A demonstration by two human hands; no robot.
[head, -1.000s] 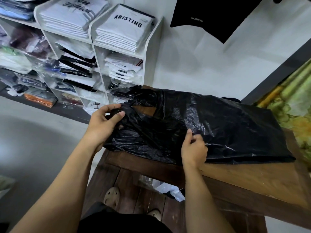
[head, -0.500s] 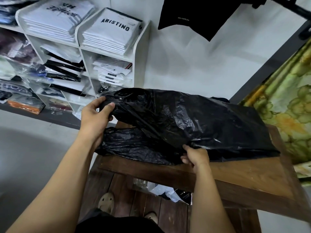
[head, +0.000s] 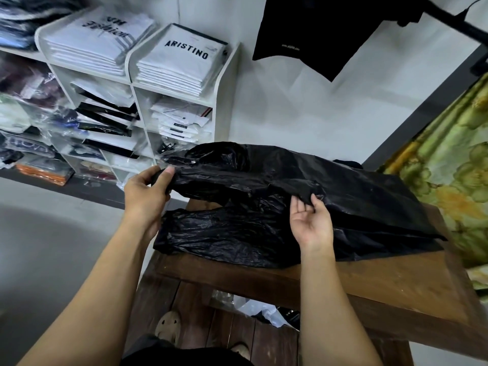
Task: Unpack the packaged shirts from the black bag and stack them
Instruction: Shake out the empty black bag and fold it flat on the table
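1. Two hands work one black bag (head: 369, 196). It lies across the wooden table (head: 396, 283), w/ its bulk to the R and far side of both hands.
2. L hand (head: 145, 194): thumb + fingers pinch the bag's upper edge at its L end, held up off the tabletop. The film runs from that grip rightward to the R hand.
3. R hand (head: 310, 223): palm turned up, fingertips curled, nipping a fold of the same upper layer near the bag's middle. The wrist sits over the lower layer.
4. Lower layer lies crumpled on the table btwn the two forearms. Its L end reaches the table's L edge, just below the L hand.
5. Bag contents: hidden by the film, can't tell.
6. Bkgd: white shelf unit (head: 224, 83) beyond the L hand, w/ a stack of folded white shirts (head: 182, 64) marked ARISTINO on top. A black garment (head: 317, 27) hangs on the wall above the bag. Green-yellow patterned cloth (head: 449, 167) at R, beside the table.
7. Under the table: pale plastic wrap (head: 264, 310) on the plank floor, near a sandal (head: 166, 326).
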